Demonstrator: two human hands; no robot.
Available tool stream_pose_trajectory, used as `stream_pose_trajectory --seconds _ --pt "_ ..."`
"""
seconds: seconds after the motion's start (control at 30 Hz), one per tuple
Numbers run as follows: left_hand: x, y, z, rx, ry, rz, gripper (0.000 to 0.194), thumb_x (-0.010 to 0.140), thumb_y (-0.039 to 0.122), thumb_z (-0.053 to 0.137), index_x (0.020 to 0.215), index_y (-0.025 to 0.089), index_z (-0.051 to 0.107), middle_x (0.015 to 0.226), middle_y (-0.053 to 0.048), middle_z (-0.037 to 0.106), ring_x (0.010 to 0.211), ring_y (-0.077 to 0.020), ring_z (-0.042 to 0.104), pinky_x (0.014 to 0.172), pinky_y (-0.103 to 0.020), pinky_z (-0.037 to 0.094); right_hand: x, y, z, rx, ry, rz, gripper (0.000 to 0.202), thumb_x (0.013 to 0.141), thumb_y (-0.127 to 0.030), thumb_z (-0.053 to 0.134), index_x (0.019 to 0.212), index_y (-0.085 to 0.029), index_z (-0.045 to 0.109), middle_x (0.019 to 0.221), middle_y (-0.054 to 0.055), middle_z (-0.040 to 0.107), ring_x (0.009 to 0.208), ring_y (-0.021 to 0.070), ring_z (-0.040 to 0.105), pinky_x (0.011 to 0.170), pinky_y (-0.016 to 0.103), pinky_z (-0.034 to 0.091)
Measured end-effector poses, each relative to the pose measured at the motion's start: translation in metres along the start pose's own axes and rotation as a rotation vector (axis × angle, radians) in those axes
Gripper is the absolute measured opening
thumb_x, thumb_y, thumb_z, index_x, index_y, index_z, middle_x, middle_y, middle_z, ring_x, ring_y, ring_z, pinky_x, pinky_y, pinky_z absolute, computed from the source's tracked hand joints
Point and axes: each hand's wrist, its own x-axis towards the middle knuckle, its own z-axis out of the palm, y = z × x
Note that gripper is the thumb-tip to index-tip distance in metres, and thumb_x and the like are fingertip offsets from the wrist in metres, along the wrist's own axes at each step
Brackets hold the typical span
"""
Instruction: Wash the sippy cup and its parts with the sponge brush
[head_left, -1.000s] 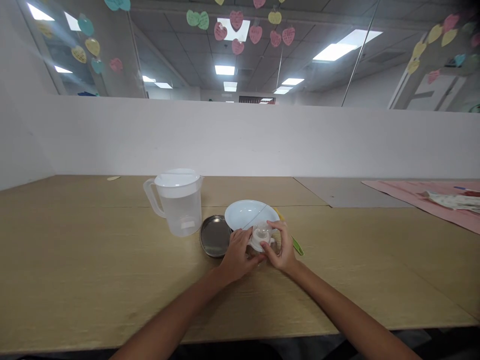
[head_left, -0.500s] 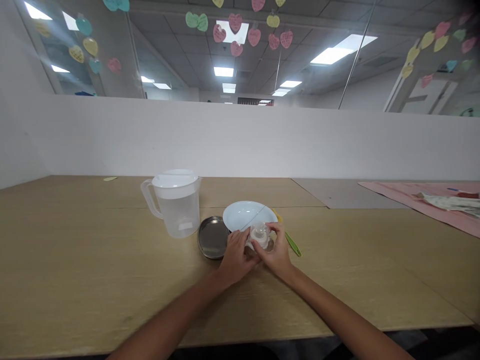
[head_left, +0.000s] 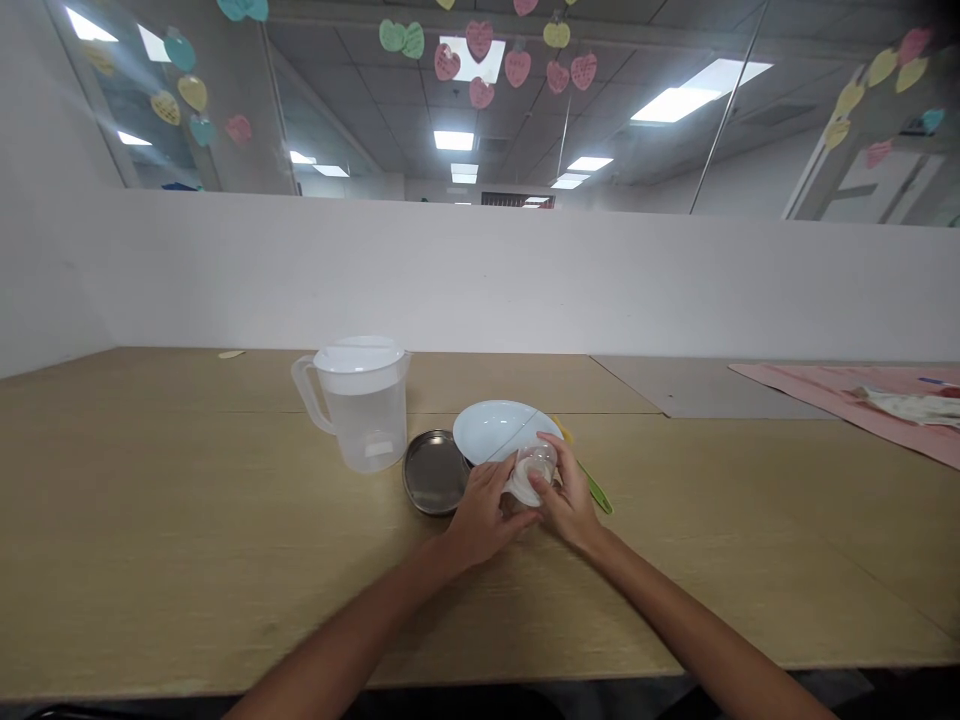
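Note:
Between my hands is a small clear container with a white collar [head_left: 529, 478], tilted a little to the right. My left hand [head_left: 486, 512] grips its lower left side. The fingers and thumb of my right hand [head_left: 571, 500] close round its clear upper part. Just behind stands a white bowl [head_left: 499, 428]. A round metal dish [head_left: 435, 473] lies to the left, next to my left hand. Behind my right hand, a green-handled utensil [head_left: 598, 492] lies on the table, partly hidden, with a yellow part beside the bowl.
On the wooden table [head_left: 225, 540], a clear lidded pitcher [head_left: 367, 420] stands left of the metal dish. A pink cloth [head_left: 832, 385] with a white cloth [head_left: 911, 405] on it lies far right. A white wall [head_left: 480, 275] rises behind.
The clear container has tipped from nearly upright to leaning right, with my right hand turned along with it. The whole view has shifted slightly.

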Motion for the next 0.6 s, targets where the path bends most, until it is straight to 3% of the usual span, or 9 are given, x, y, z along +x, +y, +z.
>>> stream_pose_trajectory --seconds 0.17,0.27,0.33,0.43,0.6 --pt "0.0 0.0 0.001 0.012 -0.005 0.003 0.075 0.073 0.056 0.057 0.133 0.019 0.033 0.112 -0.011 0.056 0.104 -0.0251 0.049 0.094 -0.042 0.034 0.002 0.006 -0.006 0.023 0.316 -0.234 0.048 0.08 -0.042 0.053 0.119 -0.018 0.038 0.108 0.013 0.051 0.102 0.025 0.052 0.087 0.045 0.044" --pt "0.001 0.0 -0.001 0.001 0.005 -0.025 0.073 0.073 0.056 0.057 0.132 0.019 0.034 0.116 -0.012 0.054 0.106 -0.0257 0.049 0.095 -0.043 0.034 0.013 0.014 -0.012 -0.067 0.444 -0.171 0.046 0.078 -0.034 0.056 0.118 -0.018 0.041 0.114 0.013 0.048 0.11 0.0251 0.047 0.093 0.046 0.039" --pt "0.001 0.001 -0.003 -0.004 0.002 -0.036 0.07 0.073 0.055 0.057 0.13 0.019 0.037 0.117 -0.012 0.054 0.107 -0.0258 0.049 0.096 -0.042 0.033 0.02 0.023 -0.015 -0.061 0.352 -0.063 0.044 0.078 -0.03 0.055 0.119 -0.018 0.043 0.118 0.013 0.047 0.11 0.023 0.047 0.092 0.043 0.04" --pt "0.002 0.002 -0.005 -0.005 -0.015 -0.028 0.065 0.075 0.053 0.056 0.128 0.019 0.04 0.117 -0.011 0.054 0.108 -0.0255 0.048 0.096 -0.042 0.034 0.026 0.037 -0.016 0.007 0.062 0.057 0.042 0.077 -0.025 0.05 0.118 -0.019 0.046 0.118 0.01 0.05 0.103 0.0195 0.051 0.086 0.039 0.045" --pt "0.002 0.003 -0.006 0.012 -0.016 0.007 0.063 0.078 0.051 0.053 0.129 0.018 0.037 0.116 -0.012 0.054 0.107 -0.0255 0.048 0.095 -0.042 0.035 0.027 0.047 -0.018 -0.021 -0.288 0.06 0.028 0.078 -0.021 0.041 0.095 -0.019 0.062 0.116 0.006 0.054 0.109 0.0209 0.048 0.092 0.043 0.04"
